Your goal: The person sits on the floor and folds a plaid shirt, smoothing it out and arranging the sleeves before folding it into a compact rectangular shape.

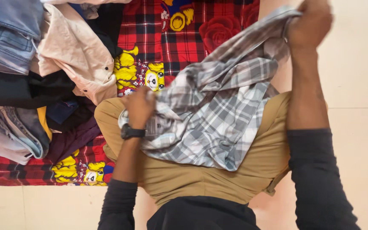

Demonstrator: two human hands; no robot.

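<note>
While seated on the floor with tan trousers across the lap, the person holds a grey-and-white plaid shirt stretched between both hands. Right hand is up at the far end, fingers closed tight on a bunched corner of the shirt, arm extended away from the body. Left hand is low and close to the lap, fingers curled shut on the near edge of the same shirt; a black wristwatch sits on that wrist. Dark long sleeves are pushed up on both arms.

Key relation: the shirt's long axis runs diagonally from the left hand, near the knee, up and out to the right hand at the top right. Most of the cloth sags below that line and drapes onto the trousers. Left hand is nearer the bulk of the fabric; right hand only has the far tip.

Left of the lap lies a red plaid blanket with yellow cartoon bears and roses, spread on the floor. A heap of clothes sits on it: a pale pink shirt, blue jeans, dark garments, and more denim lower down. The heap is well apart from the right hand, just beside the left.
</note>
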